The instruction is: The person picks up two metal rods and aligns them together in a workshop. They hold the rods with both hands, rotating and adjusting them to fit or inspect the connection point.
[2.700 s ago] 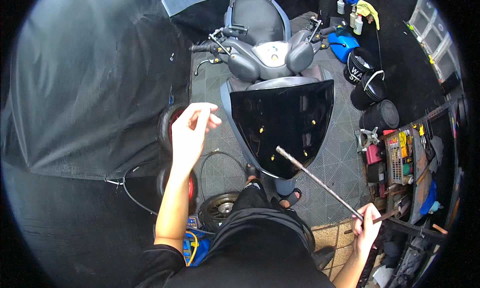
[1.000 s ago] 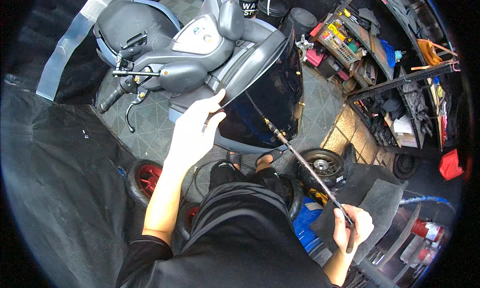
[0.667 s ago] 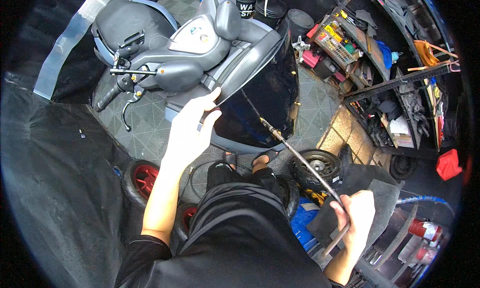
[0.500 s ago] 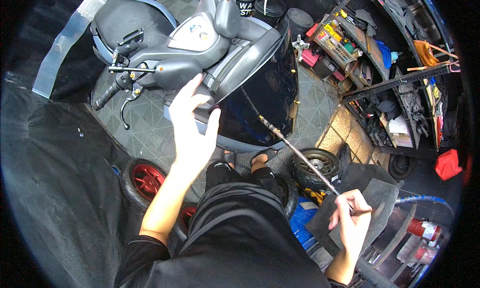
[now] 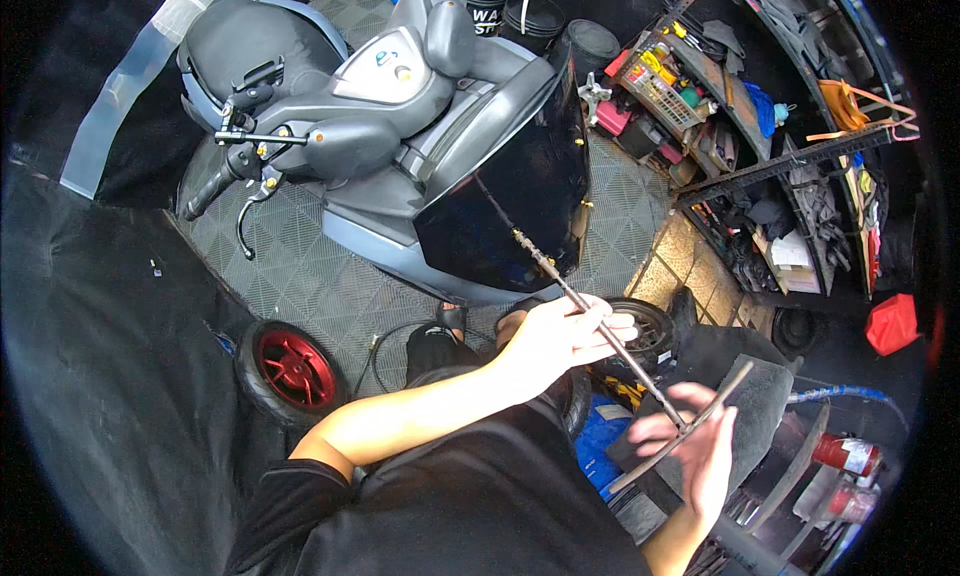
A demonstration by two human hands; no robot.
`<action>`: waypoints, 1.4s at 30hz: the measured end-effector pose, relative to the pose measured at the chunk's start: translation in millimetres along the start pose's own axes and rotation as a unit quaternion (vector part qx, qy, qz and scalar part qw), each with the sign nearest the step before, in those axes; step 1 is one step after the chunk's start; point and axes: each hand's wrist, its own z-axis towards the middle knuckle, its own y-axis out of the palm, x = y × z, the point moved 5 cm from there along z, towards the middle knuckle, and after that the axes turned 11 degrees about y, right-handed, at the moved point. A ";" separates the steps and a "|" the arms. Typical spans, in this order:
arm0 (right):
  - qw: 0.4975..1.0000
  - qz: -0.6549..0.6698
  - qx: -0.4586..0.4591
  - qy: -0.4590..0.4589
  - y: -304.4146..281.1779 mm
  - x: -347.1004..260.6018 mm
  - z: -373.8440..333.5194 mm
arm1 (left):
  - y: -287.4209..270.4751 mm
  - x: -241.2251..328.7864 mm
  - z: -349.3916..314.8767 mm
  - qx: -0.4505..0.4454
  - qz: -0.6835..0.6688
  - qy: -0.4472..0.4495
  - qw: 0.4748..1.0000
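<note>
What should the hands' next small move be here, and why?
Probably turn the crossbar of the T-handled tool slightly with the right hand: its fingers are spread at the bar, the left hand holds the shaft, and the tip appears to meet the dark windscreen.

- I see the grey floor (image 5: 630,186); the big scooter (image 5: 470,141) stands on it.
- Far off, black buckets (image 5: 535,21) sit there too.
- At right, I see a shelf (image 5: 780,164) holding a basket (image 5: 655,98) and something blue (image 5: 760,111).
</note>
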 end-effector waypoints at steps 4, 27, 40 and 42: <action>0.856 -0.289 0.349 -0.250 -49.0 -33.6 -22.8 | -3.8 -5.4 -1.0 0.026 0.020 0.025 0.999; 0.700 -0.484 0.224 -0.476 -22.0 -35.1 -42.2 | 4.6 8.7 20.1 0.083 0.043 0.036 0.995; 0.723 -0.398 0.253 -0.506 -41.2 -32.0 -36.3 | 7.8 0.0 6.6 -0.065 -0.191 -0.030 0.979; 0.758 -0.349 0.236 -0.498 -50.9 -37.1 -37.7 | 1.2 -6.0 5.2 -0.007 -0.114 -0.037 0.993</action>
